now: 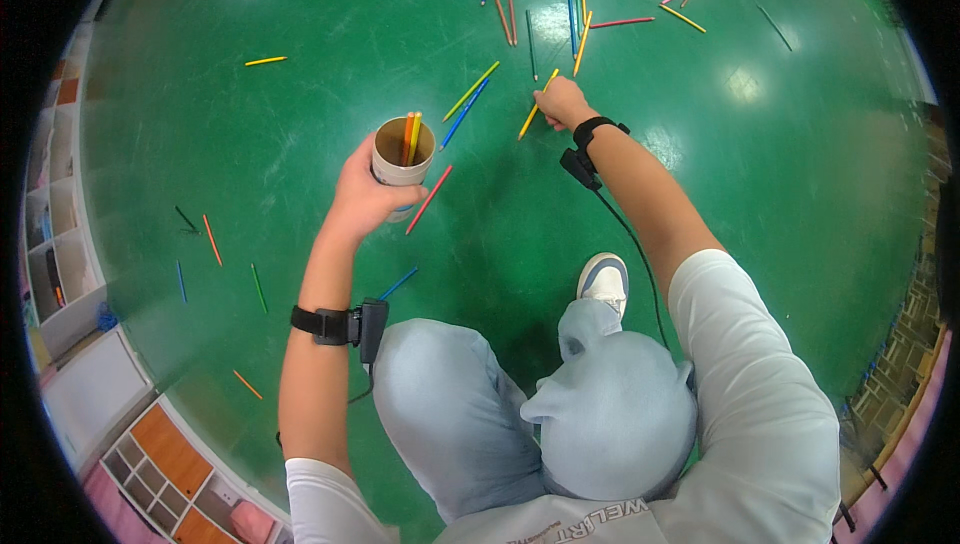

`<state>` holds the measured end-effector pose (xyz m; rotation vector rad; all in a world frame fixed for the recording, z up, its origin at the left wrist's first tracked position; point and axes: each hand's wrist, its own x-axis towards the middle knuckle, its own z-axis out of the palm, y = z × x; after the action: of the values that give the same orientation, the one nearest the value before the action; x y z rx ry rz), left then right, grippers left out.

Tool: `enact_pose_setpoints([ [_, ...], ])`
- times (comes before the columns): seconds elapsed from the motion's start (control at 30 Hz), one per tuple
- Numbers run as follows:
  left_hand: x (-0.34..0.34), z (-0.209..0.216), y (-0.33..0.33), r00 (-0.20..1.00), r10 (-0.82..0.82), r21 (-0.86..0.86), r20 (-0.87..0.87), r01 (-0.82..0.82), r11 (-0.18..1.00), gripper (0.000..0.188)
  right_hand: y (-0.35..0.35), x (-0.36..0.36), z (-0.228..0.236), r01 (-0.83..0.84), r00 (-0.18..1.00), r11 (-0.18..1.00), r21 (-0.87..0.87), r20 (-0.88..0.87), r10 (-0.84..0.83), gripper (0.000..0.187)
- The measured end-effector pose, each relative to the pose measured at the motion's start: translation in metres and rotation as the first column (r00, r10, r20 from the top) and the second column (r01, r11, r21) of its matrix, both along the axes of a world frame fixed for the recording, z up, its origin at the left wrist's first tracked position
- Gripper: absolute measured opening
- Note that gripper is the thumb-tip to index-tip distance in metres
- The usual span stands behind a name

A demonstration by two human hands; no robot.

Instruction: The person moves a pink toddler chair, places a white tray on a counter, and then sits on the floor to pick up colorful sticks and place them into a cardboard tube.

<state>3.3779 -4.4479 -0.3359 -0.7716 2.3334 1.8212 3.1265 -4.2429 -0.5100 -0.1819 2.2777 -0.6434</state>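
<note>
My left hand is wrapped round a pale cylindrical can, its open top facing up. A few orange and yellow colored pencils stand inside and lean against the rim. Farther off to the right, my right hand is low over the green floor, its fingers closed on a yellow colored pencil; the fingertips are partly hidden. Between the hands lie a blue pencil and a lime green pencil. Just right of the can lies a red pencil.
Several more pencils lie scattered ahead, among them a pinkish red pencil, and at left, including an orange pencil. My shoe rests on the floor. Shelves line the left side. A cable hangs from my right wrist strap.
</note>
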Motion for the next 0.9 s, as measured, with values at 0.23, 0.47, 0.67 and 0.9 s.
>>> enact_pose_setpoints([
  [0.23, -0.014, 0.001, 0.003, 0.999, -0.036, -0.011, 0.000, 0.036, 0.999, 0.074, 0.013, -0.002, -0.003, 0.126, 0.991, 0.984, -0.124, -0.035, -0.131, 0.032],
  [0.47, -0.020, 0.023, 0.008, 0.994, -0.106, 0.011, -0.042, 0.106, 0.994, 0.065, 0.036, 0.026, 0.126, 0.363, 0.931, 0.646, -0.672, 0.296, -0.215, 0.043],
  [0.67, -0.019, 0.049, 0.022, 0.988, -0.151, -0.023, 0.025, 0.151, 0.988, 0.066, 0.017, 0.059, 0.266, 0.122, 0.961, 0.489, -0.864, 0.225, 0.158, 0.050],
  [0.9, -0.030, 0.068, 0.038, 0.973, -0.218, -0.108, -0.075, 0.210, 0.972, 0.067, -0.004, 0.082, 0.282, -0.242, 0.933, 0.673, -0.699, 0.023, 0.360, 0.035],
])
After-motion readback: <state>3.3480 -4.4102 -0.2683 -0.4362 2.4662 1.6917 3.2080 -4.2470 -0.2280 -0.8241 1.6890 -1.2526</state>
